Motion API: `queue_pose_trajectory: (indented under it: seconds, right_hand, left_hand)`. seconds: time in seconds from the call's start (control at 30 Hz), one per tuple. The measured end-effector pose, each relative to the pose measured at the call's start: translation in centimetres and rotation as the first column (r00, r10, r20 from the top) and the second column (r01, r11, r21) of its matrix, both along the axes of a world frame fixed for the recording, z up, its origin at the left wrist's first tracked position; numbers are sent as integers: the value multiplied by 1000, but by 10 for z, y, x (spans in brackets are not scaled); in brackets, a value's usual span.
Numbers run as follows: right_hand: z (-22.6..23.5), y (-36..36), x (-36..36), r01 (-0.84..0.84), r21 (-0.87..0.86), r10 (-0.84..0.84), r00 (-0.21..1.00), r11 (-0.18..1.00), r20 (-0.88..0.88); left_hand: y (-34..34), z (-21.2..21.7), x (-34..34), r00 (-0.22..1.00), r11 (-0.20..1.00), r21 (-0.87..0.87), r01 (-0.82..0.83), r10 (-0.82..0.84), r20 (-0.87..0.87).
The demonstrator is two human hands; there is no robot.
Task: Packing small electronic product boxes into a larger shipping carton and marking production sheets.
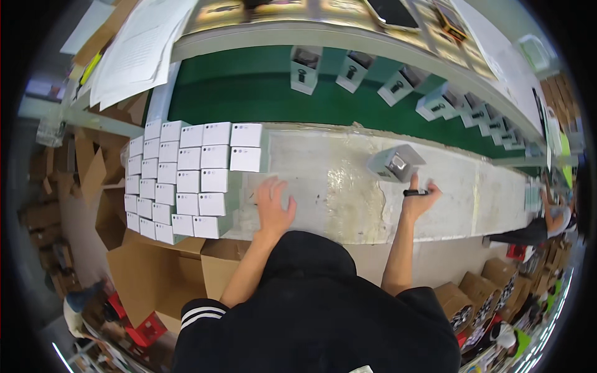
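My left hand [275, 204] hovers over the pale worktable [305, 186] with its fingers spread and nothing in them. It is just right of the stacked white boxes [199, 171], which stand packed in rows. My right hand [425, 198] is closed around a black marker pen [416, 193], which lies crosswise in its fingers. Right beyond that hand, a small grey-white box [380, 164] sits on the table with its top open. Something pale shows inside it, too small to name. Whether my right fingertips touch this box I cannot tell.
Beyond the table runs a green conveyor belt [230, 87] carrying several open white boxes [303, 76]. A shelf edge [323, 36] crosses above it, with papers [142, 53] at its left. A large cardboard carton [149, 273] stands open below left. Another person [552, 217] is at the far right.
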State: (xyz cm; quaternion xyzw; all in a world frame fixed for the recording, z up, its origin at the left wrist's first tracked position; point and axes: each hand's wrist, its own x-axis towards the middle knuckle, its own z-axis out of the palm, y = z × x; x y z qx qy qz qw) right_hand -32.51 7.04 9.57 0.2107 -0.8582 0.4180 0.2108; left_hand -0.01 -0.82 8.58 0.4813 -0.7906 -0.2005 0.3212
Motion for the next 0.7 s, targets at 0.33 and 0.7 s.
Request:
queue_pose_trajectory:
  seconds: [0.33,0.7]
  right_hand:
    - [33,-7,60,-436,-76,441,863,897,248]
    - [-29,17,121,-403,-716,769,-46,570,637]
  left_hand:
    - [15,9,-30,983,895,433,103,-24,-184]
    - [8,-5,-20,839,563,754,340,180,-513]
